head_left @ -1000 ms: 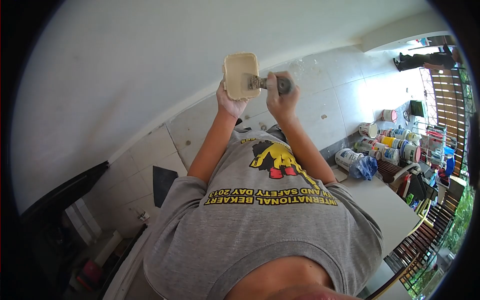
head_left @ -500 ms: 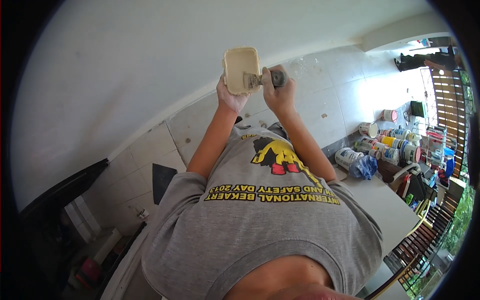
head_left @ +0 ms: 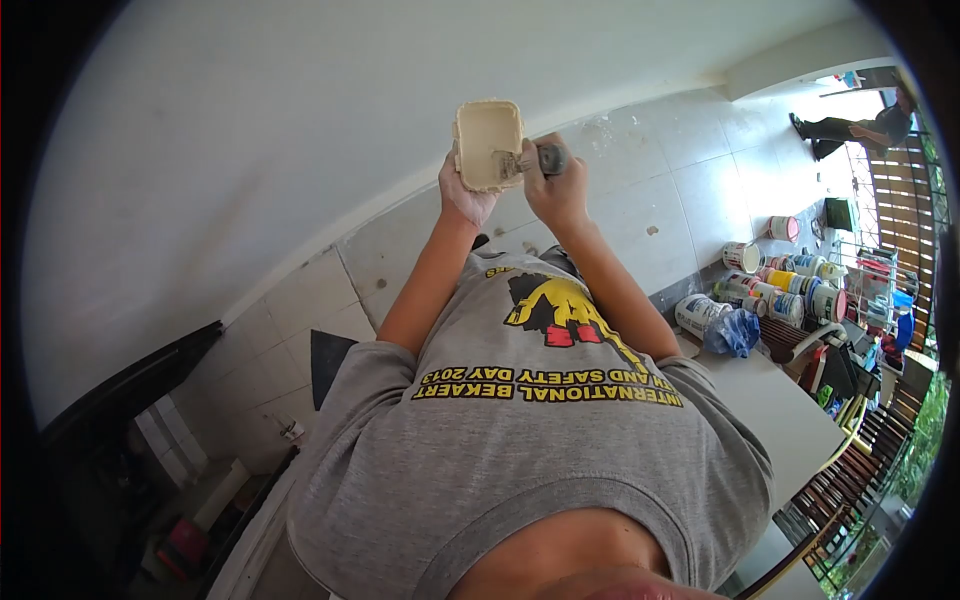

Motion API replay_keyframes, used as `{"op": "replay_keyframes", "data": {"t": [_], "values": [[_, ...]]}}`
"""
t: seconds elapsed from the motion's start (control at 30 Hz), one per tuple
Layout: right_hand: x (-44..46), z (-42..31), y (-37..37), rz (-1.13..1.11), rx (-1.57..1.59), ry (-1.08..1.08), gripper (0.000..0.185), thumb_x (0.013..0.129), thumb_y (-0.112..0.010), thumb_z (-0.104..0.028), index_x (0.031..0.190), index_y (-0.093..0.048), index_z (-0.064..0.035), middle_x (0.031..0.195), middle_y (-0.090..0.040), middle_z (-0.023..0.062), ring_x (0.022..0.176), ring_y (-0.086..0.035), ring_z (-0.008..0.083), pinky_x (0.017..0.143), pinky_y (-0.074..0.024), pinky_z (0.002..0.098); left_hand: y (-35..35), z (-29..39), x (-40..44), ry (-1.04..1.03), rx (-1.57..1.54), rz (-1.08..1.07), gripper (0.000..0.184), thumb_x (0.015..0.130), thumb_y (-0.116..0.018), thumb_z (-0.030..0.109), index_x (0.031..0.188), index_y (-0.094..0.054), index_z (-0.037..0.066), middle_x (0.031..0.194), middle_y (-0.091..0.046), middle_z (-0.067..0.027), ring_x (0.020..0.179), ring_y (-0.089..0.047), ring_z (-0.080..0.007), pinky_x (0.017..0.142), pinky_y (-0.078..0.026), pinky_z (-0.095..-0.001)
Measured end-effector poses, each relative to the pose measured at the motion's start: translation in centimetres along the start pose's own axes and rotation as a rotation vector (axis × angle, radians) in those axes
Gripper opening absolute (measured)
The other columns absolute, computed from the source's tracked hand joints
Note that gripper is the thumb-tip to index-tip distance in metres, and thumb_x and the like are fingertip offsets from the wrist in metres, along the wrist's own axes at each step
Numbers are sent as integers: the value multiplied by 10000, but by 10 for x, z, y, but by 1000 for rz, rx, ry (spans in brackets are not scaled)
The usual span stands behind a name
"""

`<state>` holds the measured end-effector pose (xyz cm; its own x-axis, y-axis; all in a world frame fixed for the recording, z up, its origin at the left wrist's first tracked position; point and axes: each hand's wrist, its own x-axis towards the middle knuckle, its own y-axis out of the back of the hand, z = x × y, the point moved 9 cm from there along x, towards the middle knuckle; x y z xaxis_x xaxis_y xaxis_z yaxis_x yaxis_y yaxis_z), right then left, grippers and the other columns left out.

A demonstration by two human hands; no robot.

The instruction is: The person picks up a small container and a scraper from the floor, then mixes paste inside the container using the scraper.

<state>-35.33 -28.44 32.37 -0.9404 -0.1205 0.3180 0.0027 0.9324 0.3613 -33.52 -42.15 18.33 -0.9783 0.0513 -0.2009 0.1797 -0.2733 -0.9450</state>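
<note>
A cream-coloured plastic tub (head_left: 490, 125) with crusted edges is held up in front of the wall, its open side facing me. My left hand (head_left: 466, 198), dusted with white powder, grips the tub from below and its left side. In my right hand (head_left: 560, 190) is a putty knife (head_left: 552, 160), its dark handle end pointing toward me. Its smeared blade sits inside the tub, near the lower right corner. Pale residue coats the inside of the tub; how much it holds I cannot tell.
A white wall (head_left: 250, 130) rises at the left, above a tiled floor (head_left: 640, 200). Several paint buckets (head_left: 790, 285) and a blue plastic bag (head_left: 735, 332) are at the right, beside a pale tabletop (head_left: 770, 400). Another person (head_left: 850, 130) is at the far right.
The tub and both hands have shifted slightly right in view. The blade stays at the tub's lower right corner. The person in the background has changed posture a little.
</note>
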Motion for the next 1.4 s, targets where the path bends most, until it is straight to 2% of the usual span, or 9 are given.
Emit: {"op": "replay_keyframes", "data": {"t": [0.13,0.23,0.63,0.77,0.97,1.07,1.2,1.3,1.4], "values": [[2,-10,20,177,143,79,152,960,-674,-140,870,-619,-32,570,-597,117,483,-616,186,507,-478,311,-17,0,1,-7,-28,-29,491,1044,-340,376,1402,-522,94,1328,-608,-127,1220,-610,-312,959,-551,-500],[-3,0,8,27,57,21,155,963,-673,-151,874,-619,-36,564,-582,110,470,-594,198,511,-476,313,-9,5,2,-79,55,91,509,1042,-332,381,1408,-515,79,1337,-605,-132,1224,-607,-320,959,-550,-505],[4,-14,18,31,54,40,173,961,-671,-159,855,-615,-34,577,-594,123,469,-598,227,513,-477,316,-24,-1,1,-5,0,-102,517,1045,-299,374,1403,-515,71,1339,-600,-141,1235,-602,-319,972,-553,-496],[3,-7,11,-24,-3,49,170,962,-670,-158,856,-616,-37,587,-611,123,477,-615,216,515,-482,318,-10,1,4,-38,66,49,505,1048,-299,362,1404,-517,77,1339,-600,-135,1230,-605,-308,966,-559,-480],[-3,-2,9,-7,61,-15,155,969,-663,-152,874,-625,-37,603,-617,131,496,-626,213,524,-486,322,-10,-1,-1,-43,6,31,509,1044,-303,368,1407,-519,85,1352,-597,-127,1231,-601,-313,979,-541,-490],[-5,-5,28,194,145,34,158,968,-669,-157,880,-629,-32,609,-616,135,513,-631,199,536,-488,322,-15,-1,4,-14,-26,24,508,1041,-306,365,1412,-516,88,1363,-593,-127,1235,-597,-315,986,-528,-507],[-4,13,6,3,52,-69,176,967,-671,-160,872,-621,-21,606,-610,136,514,-626,195,539,-489,326,-2,-1,-3,-28,36,85,500,1046,-318,365,1415,-515,92,1366,-592,-125,1239,-596,-306,978,-531,-509],[-3,-8,25,171,145,37,171,962,-671,-153,867,-617,-21,612,-614,145,504,-622,227,533,-487,325,-11,3,6,-50,47,74,504,1053,-321,377,1423,-505,90,1370,-589,-126,1235,-601,-303,959,-546,-495],[-2,0,5,-19,69,-58,164,956,-674,-147,864,-616,-24,611,-618,148,503,-624,247,529,-487,322,-3,4,0,-51,94,84,501,1059,-316,383,1418,-505,89,1358,-593,-124,1214,-613,-306,935,-561,-481]]}}
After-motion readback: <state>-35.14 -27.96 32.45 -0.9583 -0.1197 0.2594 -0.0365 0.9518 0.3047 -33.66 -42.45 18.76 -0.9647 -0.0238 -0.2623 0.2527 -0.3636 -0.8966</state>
